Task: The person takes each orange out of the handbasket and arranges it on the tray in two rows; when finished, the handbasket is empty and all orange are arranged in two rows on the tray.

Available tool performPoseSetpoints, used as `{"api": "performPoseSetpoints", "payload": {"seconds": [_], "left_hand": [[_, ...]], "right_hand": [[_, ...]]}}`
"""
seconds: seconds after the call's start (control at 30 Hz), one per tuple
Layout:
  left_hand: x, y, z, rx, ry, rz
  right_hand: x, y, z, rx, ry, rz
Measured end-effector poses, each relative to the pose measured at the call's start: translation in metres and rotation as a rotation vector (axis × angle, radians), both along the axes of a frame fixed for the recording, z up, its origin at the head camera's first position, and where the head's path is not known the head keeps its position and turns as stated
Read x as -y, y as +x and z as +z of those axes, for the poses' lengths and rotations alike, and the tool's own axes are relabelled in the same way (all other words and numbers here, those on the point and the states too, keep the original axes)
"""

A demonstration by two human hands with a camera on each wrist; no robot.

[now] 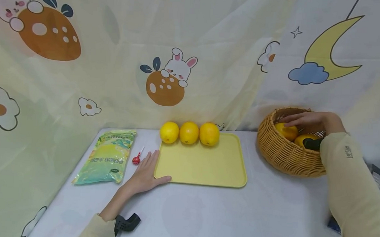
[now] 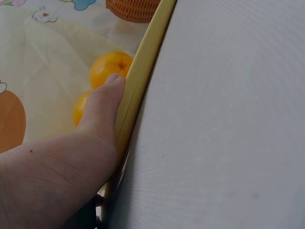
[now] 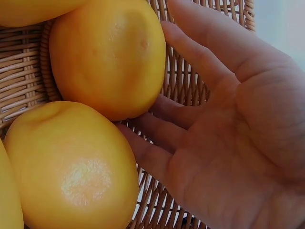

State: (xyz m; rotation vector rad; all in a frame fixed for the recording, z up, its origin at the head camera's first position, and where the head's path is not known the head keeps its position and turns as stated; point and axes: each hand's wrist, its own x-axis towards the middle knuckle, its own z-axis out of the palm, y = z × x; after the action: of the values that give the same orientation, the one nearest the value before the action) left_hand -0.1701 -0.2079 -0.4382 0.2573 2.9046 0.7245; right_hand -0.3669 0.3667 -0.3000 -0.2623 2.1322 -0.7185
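My left hand (image 1: 145, 175) rests at the left end of a yellow tray (image 1: 204, 165), fingers straight along its side and thumb on the front rim. In the left wrist view the thumb (image 2: 101, 107) lies along the tray's edge (image 2: 138, 78). Three oranges (image 1: 189, 132) sit in a row at the tray's back edge. Inside a wicker basket (image 1: 287, 156) on the right, my right hand (image 1: 317, 121) reaches over the fruit. From the right wrist, its fingertips touch the side and underside of one orange (image 3: 107, 57), the palm apart from it; another orange (image 3: 71, 167) lies beside it.
A green and yellow plastic bag (image 1: 107, 157) lies left of the tray. Between them is a red lollipop (image 1: 136, 160) with a white stick. A printed cloth (image 1: 121, 76) hangs behind the table. A dark object (image 1: 334, 224) shows partly beside the right sleeve.
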Motion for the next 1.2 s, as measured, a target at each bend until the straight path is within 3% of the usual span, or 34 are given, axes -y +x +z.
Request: {"api": "performPoseSetpoints", "payload": {"seconds": [0.23, 0.67, 1.2], "left_hand": [[-0.0002, 0.0005, 0.0007, 0.003, 0.001, 0.002], [-0.0004, 0.0005, 0.0011, 0.007, -0.004, 0.004], [-0.0018, 0.0025, 0.0045, 0.009, 0.011, 0.006]], "right_hand": [[0.0001, -0.0018, -0.0001, 0.013, -0.021, 0.018], [-0.0042, -0.0039, -0.0064, 0.070, -0.045, -0.036], [-0.0007, -0.0005, -0.0056, 0.039, -0.084, -0.042]]}}
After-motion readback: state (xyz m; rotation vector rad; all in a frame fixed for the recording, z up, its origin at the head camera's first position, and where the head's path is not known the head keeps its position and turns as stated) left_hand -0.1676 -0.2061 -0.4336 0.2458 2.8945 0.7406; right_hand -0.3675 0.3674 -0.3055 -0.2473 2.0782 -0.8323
